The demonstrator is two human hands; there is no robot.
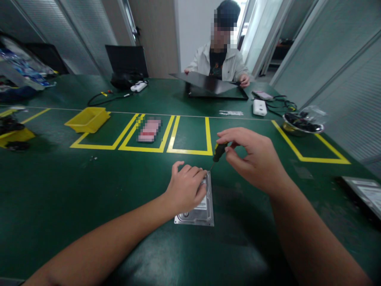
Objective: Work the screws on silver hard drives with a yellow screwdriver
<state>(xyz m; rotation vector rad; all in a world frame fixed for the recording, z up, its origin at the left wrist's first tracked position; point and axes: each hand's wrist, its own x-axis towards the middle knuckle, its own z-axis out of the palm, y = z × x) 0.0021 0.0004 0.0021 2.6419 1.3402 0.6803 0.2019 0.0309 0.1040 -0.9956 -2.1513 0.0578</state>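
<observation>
A silver hard drive [210,204] with a white label lies flat on the green table in front of me. My left hand [187,186] lies over its upper left part, fingers bent across it and holding it down; much of the label is hidden underneath. In my right hand [253,159] is a screwdriver [220,151] with a dark and yellow handle, pinched between thumb and fingers. Its thin shaft slants down to the drive's top right corner, close to my left fingertips. Whether the tip sits in a screw is too small to tell.
Yellow tape outlines [190,151] cross the table, with a yellow bin [89,120] and a pink blurred item [149,130] farther left. A metal bowl [303,124] of dark parts stands right, another drive-like device [364,192] nearer. Opposite, a person [226,59] holds a dark panel [208,82].
</observation>
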